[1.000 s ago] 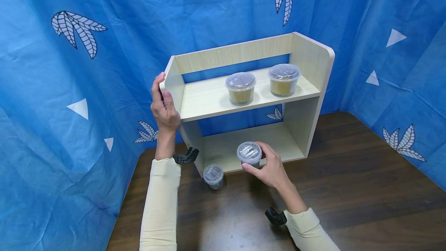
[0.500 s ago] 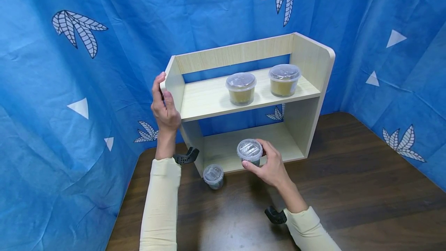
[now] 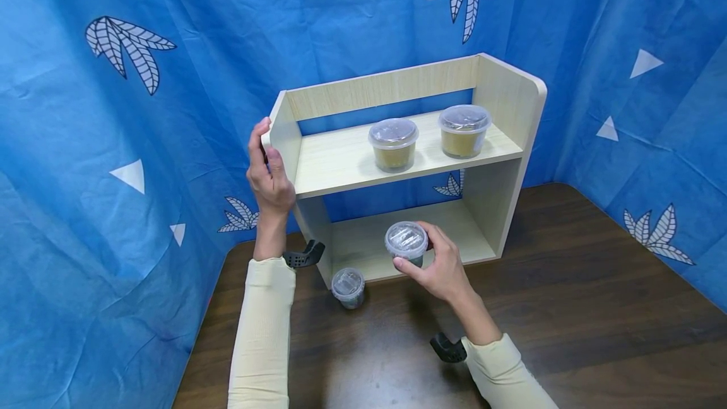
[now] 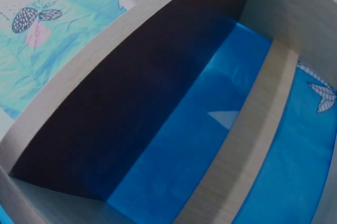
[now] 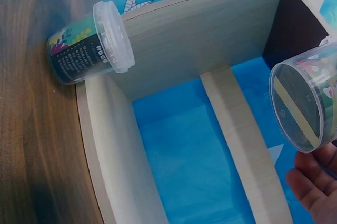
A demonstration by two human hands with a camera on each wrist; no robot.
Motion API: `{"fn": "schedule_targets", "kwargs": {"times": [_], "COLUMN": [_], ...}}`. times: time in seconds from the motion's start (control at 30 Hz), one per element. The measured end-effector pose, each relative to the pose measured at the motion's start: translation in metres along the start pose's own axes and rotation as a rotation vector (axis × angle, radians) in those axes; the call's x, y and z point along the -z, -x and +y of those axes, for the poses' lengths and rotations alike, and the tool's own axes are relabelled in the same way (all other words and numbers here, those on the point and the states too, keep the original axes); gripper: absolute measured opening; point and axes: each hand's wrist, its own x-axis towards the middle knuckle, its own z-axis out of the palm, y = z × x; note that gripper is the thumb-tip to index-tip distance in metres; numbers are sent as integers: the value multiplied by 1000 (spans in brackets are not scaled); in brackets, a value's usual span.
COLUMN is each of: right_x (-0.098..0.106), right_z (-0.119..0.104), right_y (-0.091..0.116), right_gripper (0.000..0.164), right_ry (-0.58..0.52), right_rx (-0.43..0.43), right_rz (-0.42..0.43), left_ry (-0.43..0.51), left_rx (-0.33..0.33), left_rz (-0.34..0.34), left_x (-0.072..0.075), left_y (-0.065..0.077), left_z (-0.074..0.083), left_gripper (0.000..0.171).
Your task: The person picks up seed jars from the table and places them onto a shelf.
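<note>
A pale wooden two-tier shelf stands on the dark wooden table. My left hand grips the upper front edge of its left side panel. My right hand holds a small clear lidded plastic cup between thumb and fingers, roughly upright, raised in front of the lower compartment. In the right wrist view this cup shows its clear base and a colourful label. A similar lidded cup stands on the table by the shelf's lower left corner. Its dark printed label shows in the right wrist view.
Two wider lidded tubs with yellow contents, one near the middle and one farther right, sit on the upper tier. Blue patterned cloth hangs behind and at both sides. The tabletop extends to the right and front.
My right hand has lifted the small cup slightly, up and toward the lower compartment. My left hand, the shelf, the two tubs and the other cup stay in place.
</note>
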Motion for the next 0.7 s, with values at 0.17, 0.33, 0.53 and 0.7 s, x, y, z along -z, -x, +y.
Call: {"fn": "schedule_targets", "kwargs": {"times": [0.17,0.33,0.53,0.7], "right_x": [2,4,6,8], "right_z": [-2,-5,-9,-12], "right_y": [-2,-5,-9,-11], "right_gripper": [69,69,69,68], "right_ry": [9,6,-8,-20], "right_rx": [-4,-5,21,29], "right_rz": [2,-4,4,6], "left_ry": [-2,6,-6,-14], "left_rx": [2,0,0,1], "left_rz": [2,0,-1,-2], "left_x": [0,0,0,0], "left_y": [0,0,0,1], "left_z": [0,-1,-1,-1], "left_gripper": [58,59,59,59]}}
